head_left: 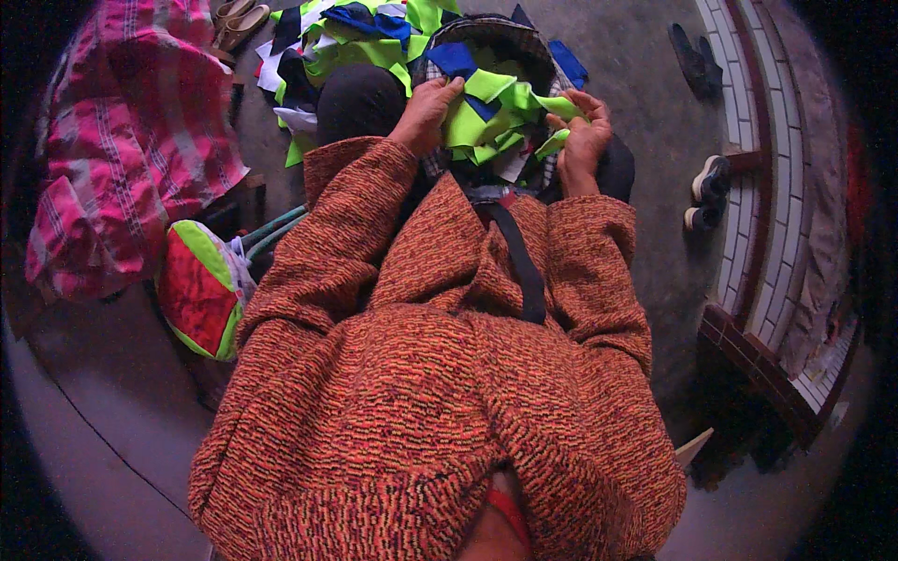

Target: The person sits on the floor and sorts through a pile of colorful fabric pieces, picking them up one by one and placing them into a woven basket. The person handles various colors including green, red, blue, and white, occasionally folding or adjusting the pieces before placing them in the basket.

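The right hand (582, 140) pinches a lime-green fabric strip (558, 106) between its closed fingers (591, 117); the strip runs out toward ten o'clock from the fingertips. The left hand (426, 114) lies at nine o'clock of it, fingers curled down onto the heap of green and blue scraps (486, 122) in the checked basket (524, 42), gripping nothing clearly visible.

Open grey concrete floor (645, 84) lies right of the lap, clear as far as the black shoes (693, 56) and the tiled step (748, 187). Leftward passage is blocked by heaped fabric scraps (346, 37), pink plaid cloth (131, 140) and a red-green bag (198, 288).
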Motion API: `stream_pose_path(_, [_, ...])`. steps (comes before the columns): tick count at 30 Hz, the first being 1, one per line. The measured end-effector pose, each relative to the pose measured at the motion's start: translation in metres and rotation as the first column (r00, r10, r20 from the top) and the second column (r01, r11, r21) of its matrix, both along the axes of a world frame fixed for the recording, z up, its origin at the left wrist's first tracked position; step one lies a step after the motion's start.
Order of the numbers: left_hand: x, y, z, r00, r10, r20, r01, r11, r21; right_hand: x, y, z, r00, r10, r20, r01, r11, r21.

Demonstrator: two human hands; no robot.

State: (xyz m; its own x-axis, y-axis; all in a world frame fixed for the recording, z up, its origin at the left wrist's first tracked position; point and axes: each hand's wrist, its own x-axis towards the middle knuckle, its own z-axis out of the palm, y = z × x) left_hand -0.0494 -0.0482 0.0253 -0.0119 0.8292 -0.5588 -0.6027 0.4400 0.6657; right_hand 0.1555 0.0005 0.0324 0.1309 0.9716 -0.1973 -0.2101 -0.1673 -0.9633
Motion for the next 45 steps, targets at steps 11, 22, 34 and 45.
stream_pose_path(11, [0.005, 0.001, -0.001, 0.999, -0.039, 0.012, 0.037, 0.991, 0.132, 0.005, 0.003, -0.003, 0.999, 0.012, 0.039, -0.012, 1.0, 0.001])
stream_pose_path(22, [-0.005, 0.006, 0.011, 0.886, 0.368, -0.28, -0.307, 0.921, 0.241, 0.003, 0.004, 0.003, 0.996, -0.07, 0.052, 0.063, 0.991, 0.12])
stream_pose_path(34, [0.002, 0.0, 0.007, 0.964, -0.007, -0.264, 0.049, 0.987, 0.156, 0.004, 0.004, 0.001, 0.995, -0.098, 0.026, 0.095, 0.991, 0.092])
stream_pose_path(45, [0.0, 0.001, -0.032, 0.805, -0.38, -0.456, 0.394, 0.917, -0.067, 0.009, 0.011, -0.031, 0.959, 0.149, 0.243, -0.132, 0.988, -0.086])
